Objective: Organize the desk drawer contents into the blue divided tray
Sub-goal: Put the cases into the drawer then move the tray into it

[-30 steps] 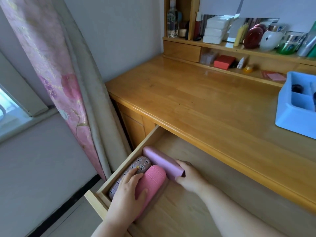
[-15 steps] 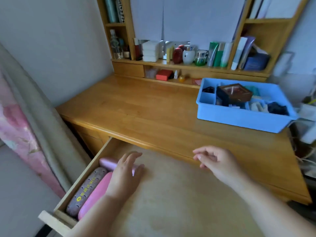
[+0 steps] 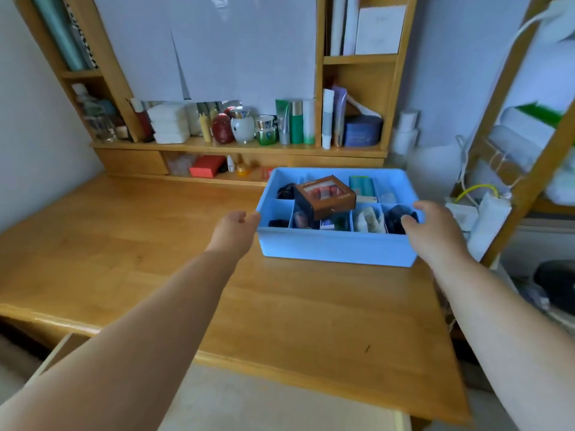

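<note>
The blue divided tray stands on the wooden desk, right of centre. Its compartments hold small things: a brown windowed box lying tilted across the dividers, dark items, a teal pack and white packets. My left hand is stretched out with relaxed fingers, and its fingertips reach the tray's near left corner. My right hand is at the near right corner, thumb and forefinger spread over the rim. The open drawer shows only its pale floor at the bottom.
A shelf unit with bottles, jars and a red box runs along the desk's back. A wooden rack with cables and a white bag stands right of the desk. The desk's right edge lies close beside the tray.
Both hands left the drawer and the cases in it and reached forward to the tray's two near corners. The view swung up and right from the drawer to the tray.
</note>
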`<act>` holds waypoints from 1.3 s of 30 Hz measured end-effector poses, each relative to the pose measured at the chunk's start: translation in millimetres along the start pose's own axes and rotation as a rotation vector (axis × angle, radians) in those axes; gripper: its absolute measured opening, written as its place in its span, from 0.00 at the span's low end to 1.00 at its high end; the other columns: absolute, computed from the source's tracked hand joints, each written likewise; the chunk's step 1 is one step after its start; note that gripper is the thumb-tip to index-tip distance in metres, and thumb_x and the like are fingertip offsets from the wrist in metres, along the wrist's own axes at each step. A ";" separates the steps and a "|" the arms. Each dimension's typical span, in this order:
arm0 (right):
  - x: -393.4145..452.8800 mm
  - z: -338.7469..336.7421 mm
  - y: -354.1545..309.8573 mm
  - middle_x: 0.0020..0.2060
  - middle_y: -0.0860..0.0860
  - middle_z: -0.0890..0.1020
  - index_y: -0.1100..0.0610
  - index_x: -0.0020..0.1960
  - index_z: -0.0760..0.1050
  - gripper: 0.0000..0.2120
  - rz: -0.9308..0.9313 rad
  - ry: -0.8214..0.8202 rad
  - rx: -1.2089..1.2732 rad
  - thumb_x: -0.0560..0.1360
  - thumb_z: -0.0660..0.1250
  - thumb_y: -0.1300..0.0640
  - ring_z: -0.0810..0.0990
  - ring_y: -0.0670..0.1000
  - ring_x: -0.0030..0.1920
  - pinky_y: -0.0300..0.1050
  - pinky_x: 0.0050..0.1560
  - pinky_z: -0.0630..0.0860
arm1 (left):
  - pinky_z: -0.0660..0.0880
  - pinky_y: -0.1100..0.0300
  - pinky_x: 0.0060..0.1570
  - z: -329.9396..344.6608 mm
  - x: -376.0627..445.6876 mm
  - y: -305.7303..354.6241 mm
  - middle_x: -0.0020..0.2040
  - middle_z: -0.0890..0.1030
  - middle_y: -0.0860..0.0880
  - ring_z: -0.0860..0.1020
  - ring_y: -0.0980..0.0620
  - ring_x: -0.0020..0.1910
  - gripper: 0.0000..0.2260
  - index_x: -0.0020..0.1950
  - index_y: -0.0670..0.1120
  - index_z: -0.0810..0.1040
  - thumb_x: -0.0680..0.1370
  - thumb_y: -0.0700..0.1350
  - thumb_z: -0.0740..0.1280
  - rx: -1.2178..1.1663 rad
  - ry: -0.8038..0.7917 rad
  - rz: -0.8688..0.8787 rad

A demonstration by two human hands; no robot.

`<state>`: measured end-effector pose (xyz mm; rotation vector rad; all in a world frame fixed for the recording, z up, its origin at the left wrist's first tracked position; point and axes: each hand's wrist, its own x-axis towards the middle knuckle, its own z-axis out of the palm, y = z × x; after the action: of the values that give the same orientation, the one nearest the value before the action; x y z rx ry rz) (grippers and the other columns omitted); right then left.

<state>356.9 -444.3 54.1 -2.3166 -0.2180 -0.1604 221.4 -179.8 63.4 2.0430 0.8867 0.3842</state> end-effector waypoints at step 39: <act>-134.9 10.4 21.1 0.46 0.37 0.71 0.43 0.68 0.64 0.16 0.123 -0.097 0.360 0.82 0.52 0.52 0.72 0.37 0.42 0.35 0.33 0.66 | 0.75 0.53 0.56 -10.8 -63.7 30.9 0.64 0.72 0.50 0.73 0.49 0.58 0.45 0.74 0.50 0.58 0.63 0.57 0.77 0.595 -0.373 0.366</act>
<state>229.9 -465.4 7.3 -1.9738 -0.1384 0.0504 184.6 -230.6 97.9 2.7186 0.4172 -0.0936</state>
